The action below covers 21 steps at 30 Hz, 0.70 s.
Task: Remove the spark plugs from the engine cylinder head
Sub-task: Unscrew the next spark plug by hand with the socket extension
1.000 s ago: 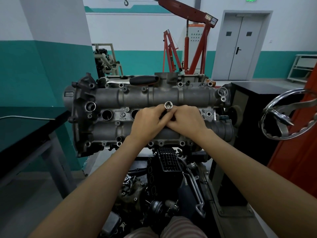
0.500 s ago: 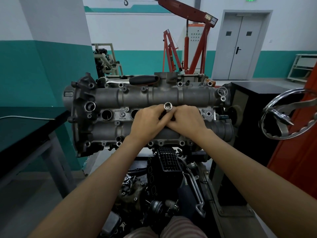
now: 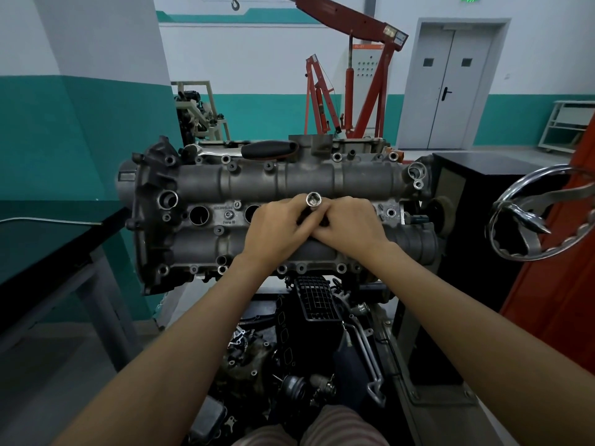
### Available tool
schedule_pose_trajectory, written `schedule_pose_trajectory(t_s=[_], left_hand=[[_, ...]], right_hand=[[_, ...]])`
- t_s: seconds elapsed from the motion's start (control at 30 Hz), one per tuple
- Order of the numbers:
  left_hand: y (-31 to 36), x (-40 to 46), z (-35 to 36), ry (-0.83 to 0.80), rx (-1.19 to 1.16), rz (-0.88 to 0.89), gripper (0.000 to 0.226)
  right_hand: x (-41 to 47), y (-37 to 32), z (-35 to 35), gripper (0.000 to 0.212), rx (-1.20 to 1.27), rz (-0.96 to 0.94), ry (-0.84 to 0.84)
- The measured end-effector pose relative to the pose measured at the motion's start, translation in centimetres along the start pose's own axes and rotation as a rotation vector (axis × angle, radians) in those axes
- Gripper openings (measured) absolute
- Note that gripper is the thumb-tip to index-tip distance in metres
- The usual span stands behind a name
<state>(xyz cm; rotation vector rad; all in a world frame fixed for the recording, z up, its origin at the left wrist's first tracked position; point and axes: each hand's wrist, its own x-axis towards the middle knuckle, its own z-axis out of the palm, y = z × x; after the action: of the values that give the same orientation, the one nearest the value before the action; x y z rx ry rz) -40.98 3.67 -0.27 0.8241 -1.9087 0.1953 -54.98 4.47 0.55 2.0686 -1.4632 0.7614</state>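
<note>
A grey engine cylinder head (image 3: 199, 185) lies across the view on a stand. Two empty round plug wells (image 3: 199, 215) show on its left half. A silver socket tool (image 3: 313, 199) stands upright out of the head near the middle, its open end facing me. My left hand (image 3: 277, 226) and my right hand (image 3: 349, 223) meet around its shaft, fingers curled round it just below the socket end. The shaft and the well beneath are hidden by my hands. No spark plug shows.
A black-handled ratchet (image 3: 269, 149) lies on the far side of the head. A dark table (image 3: 48, 249) stands at the left, a black cabinet (image 3: 476, 201) and a chrome handwheel (image 3: 534, 217) at the right. Engine parts (image 3: 315, 342) sit below the head. A red engine hoist (image 3: 357, 75) stands behind.
</note>
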Motion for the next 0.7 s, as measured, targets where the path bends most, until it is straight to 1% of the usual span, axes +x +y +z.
schedule_pose_trajectory(t_s=[0.13, 0.17, 0.3, 0.5, 0.63, 0.7], left_hand=[[0.37, 0.02, -0.31, -0.024, -0.036, 0.003, 0.041], [0.47, -0.01, -0.39, -0.027, -0.047, 0.014, 0.041], [0.61, -0.06, -0.46, -0.020, -0.050, 0.014, 0.026], [0.07, 0.19, 0.08, -0.003, -0.014, -0.042, 0.035], [0.24, 0.05, -0.15, -0.016, -0.040, 0.001, 0.042], [0.35, -0.09, -0.35, -0.008, -0.052, 0.026, 0.035]], right_hand=[[-0.13, -0.01, 0.00, 0.039, 0.047, -0.051, 0.017], [-0.15, -0.09, -0.11, 0.037, 0.059, -0.055, 0.021], [-0.24, -0.28, -0.41, 0.027, 0.141, -0.050, 0.025], [0.01, -0.04, -0.06, 0.040, 0.001, -0.011, -0.022], [-0.09, 0.18, 0.12, 0.032, 0.032, -0.054, -0.011], [-0.18, 0.02, -0.09, 0.033, 0.063, -0.060, 0.005]])
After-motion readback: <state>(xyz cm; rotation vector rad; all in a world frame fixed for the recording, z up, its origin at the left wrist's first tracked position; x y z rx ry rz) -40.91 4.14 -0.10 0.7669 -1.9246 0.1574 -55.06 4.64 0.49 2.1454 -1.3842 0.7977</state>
